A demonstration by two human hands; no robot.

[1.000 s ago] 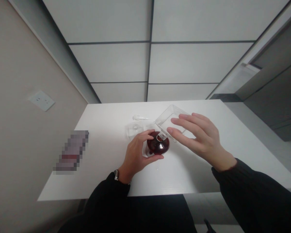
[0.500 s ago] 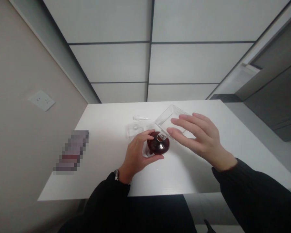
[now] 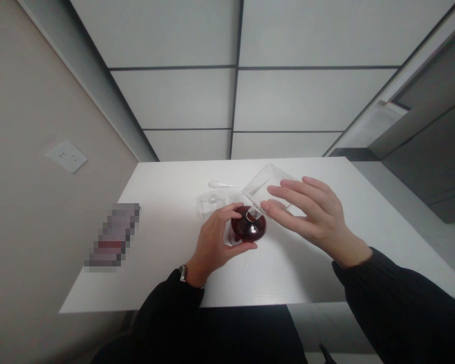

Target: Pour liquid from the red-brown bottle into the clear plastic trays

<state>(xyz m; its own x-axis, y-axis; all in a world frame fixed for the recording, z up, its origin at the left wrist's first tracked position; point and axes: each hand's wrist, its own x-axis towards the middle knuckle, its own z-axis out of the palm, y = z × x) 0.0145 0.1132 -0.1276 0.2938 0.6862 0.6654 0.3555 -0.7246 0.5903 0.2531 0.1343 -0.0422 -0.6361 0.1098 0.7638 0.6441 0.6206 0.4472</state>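
My left hand (image 3: 212, 235) curves around a round, dark red glass bottle (image 3: 249, 228), thumb along the near side and fingers on the far side. The bottle's clear threaded neck (image 3: 254, 213) has no cap on it and leans toward the upper right. To the right, my right hand (image 3: 309, 212) is open with its fingers stretched out. It overlaps a clear rectangular container (image 3: 258, 188) behind it; whether the fingers touch that container I cannot tell. Part of the container is hidden behind the fingers.
Left of the bottle lies a clear piece with a round knob (image 3: 212, 200). Beyond it is a slim clear tube-like piece (image 3: 220, 185). A blurred-out flat object (image 3: 114, 235) rests at the left edge of the white table (image 3: 167, 242). White panels (image 3: 189, 98) rise behind.
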